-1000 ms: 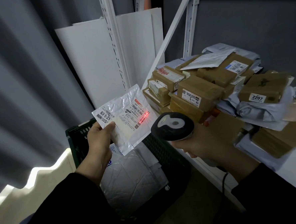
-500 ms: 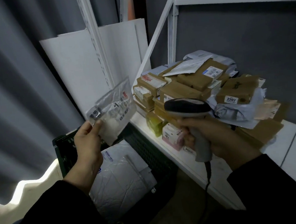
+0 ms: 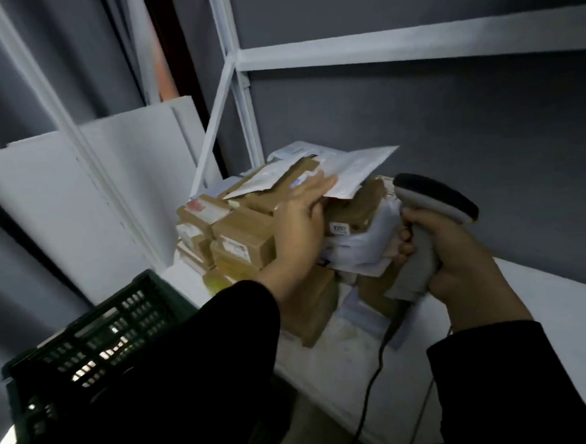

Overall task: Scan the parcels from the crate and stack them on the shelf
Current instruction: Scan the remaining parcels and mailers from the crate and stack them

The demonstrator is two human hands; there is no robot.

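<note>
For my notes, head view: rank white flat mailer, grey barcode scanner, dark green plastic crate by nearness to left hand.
1. White flat mailer: at fingertips of left hand.
2. Grey barcode scanner: right.
3. Dark green plastic crate: lower left.

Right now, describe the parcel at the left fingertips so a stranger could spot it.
Find the white shelf, then the pile of brown boxes on it. At the pile's top, the left hand touches a flat white mailer. Its corner juts right past the boxes, above the scanner.

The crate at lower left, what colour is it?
Dark green: the crate has slotted walls, seen best in the head view.
</note>
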